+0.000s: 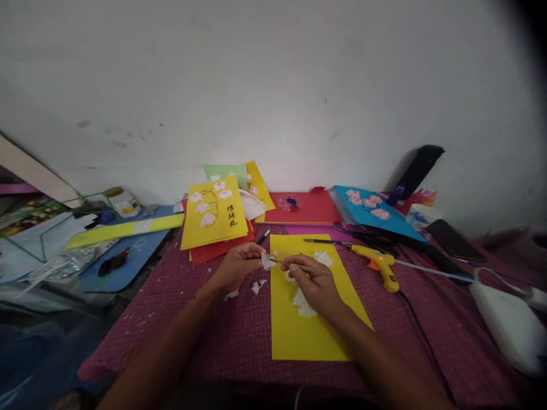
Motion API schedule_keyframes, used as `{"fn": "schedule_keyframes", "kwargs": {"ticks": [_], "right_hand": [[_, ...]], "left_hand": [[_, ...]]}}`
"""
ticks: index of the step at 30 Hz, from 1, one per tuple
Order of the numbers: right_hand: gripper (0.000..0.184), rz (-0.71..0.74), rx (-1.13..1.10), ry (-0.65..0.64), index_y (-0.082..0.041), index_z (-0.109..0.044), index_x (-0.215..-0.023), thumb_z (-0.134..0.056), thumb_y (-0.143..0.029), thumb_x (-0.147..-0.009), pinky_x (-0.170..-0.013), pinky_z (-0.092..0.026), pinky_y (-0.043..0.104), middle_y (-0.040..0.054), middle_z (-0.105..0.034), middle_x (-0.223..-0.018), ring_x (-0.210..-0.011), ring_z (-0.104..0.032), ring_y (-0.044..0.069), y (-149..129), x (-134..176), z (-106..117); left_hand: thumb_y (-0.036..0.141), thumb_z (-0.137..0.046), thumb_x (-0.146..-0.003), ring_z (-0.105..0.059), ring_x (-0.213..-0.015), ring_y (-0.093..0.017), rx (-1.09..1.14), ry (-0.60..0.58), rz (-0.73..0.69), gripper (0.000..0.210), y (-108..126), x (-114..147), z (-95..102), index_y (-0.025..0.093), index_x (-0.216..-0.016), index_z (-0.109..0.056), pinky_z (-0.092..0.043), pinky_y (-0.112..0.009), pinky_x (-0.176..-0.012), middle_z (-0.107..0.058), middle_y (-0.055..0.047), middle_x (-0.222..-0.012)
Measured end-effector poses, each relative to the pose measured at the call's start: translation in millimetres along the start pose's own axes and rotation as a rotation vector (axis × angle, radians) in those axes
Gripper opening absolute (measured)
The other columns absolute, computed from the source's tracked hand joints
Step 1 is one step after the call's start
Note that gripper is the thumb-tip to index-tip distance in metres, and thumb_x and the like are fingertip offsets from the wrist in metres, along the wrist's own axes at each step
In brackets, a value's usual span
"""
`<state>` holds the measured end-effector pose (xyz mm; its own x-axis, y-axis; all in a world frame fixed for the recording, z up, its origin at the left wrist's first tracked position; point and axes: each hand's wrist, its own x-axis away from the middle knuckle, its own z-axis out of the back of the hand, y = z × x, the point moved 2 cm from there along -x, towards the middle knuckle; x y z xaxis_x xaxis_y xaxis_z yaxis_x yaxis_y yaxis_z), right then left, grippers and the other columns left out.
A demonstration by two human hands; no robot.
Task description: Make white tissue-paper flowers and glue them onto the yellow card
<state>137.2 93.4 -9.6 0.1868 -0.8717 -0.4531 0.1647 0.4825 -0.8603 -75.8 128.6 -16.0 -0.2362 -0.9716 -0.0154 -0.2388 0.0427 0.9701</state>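
Observation:
My left hand (243, 265) pinches a small scrap of white tissue paper (268, 261) between thumb and fingertips. My right hand (314, 282) is closed around a thin pale stick (278, 261), whose tip meets the tissue scrap. What kind of tool the stick is, I cannot tell. Beneath my right hand lies a yellow paper sheet (314, 339) with drawn dark twigs and crumpled white tissue flowers (323, 258), partly covered by the hand. Loose tissue bits (256, 287) rest on the checked cloth under my left hand.
A yellow glue gun (378, 265) with a lit orange light stands right of the sheet, near a paintbrush (325, 241). Finished flower cards (213, 213) are stacked at the back left. A red sheet (305, 208), a blue card (376, 213) and a phone (455, 239) lie farther back.

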Motion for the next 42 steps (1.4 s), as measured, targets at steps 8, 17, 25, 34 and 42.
{"fn": "schedule_keyframes", "kwargs": {"ticks": [8, 17, 25, 34, 42], "right_hand": [[0.018, -0.201, -0.308, 0.024, -0.019, -0.073, -0.096, -0.064, -0.034, -0.091, -0.062, -0.053, 0.028, 0.0053, -0.076, -0.084, -0.064, -0.063, 0.015, 3, -3, -5], [0.026, -0.214, -0.220, 0.069, -0.017, -0.074, -0.078, -0.067, -0.040, -0.090, -0.052, -0.051, 0.026, 0.0053, -0.073, -0.077, -0.052, -0.061, 0.012, 2, -3, -4], [0.022, -0.133, -0.265, 0.051, -0.018, -0.076, -0.080, -0.070, -0.039, -0.086, -0.049, -0.051, 0.026, 0.0071, -0.074, -0.090, -0.051, -0.060, 0.011, 7, -2, -3], [0.027, -0.201, -0.165, 0.091, -0.017, -0.069, -0.071, -0.068, -0.037, -0.088, -0.048, -0.048, 0.023, 0.0027, -0.069, -0.071, -0.048, -0.059, 0.010, 6, -1, -4], [0.024, -0.238, -0.360, 0.049, -0.018, -0.071, -0.093, -0.071, -0.040, -0.084, -0.049, -0.048, 0.025, 0.0028, -0.072, -0.074, -0.050, -0.059, 0.012, 8, -1, -4]], "left_hand": [[0.027, -0.084, -0.069, -0.061, -0.062, -0.010, -0.116, 0.029, 0.067, 0.021, -13, 2, -1.0, 0.013, -0.081, -0.074, -0.049, -0.023, -0.062, -0.069, -0.002, -0.071], [0.033, -0.088, -0.063, -0.061, -0.058, -0.010, -0.092, 0.001, 0.149, 0.031, -6, 7, -12.2, 0.012, -0.082, -0.075, -0.048, -0.023, -0.058, -0.070, -0.004, -0.069], [0.039, -0.086, -0.066, -0.061, -0.055, -0.011, -0.149, -0.028, 0.178, 0.036, -7, 8, -13.3, 0.012, -0.083, -0.072, -0.045, -0.022, -0.054, -0.070, -0.003, -0.066], [0.040, -0.085, -0.068, -0.063, -0.057, -0.012, -0.157, -0.057, 0.182, 0.036, -12, 7, -10.6, 0.012, -0.088, -0.072, -0.047, -0.022, -0.055, -0.071, -0.004, -0.069], [0.042, -0.081, -0.073, -0.060, -0.052, -0.010, -0.245, -0.137, 0.167, 0.032, -8, 9, -14.4, 0.013, -0.085, -0.070, -0.043, -0.020, -0.049, -0.069, -0.002, -0.064]]}}
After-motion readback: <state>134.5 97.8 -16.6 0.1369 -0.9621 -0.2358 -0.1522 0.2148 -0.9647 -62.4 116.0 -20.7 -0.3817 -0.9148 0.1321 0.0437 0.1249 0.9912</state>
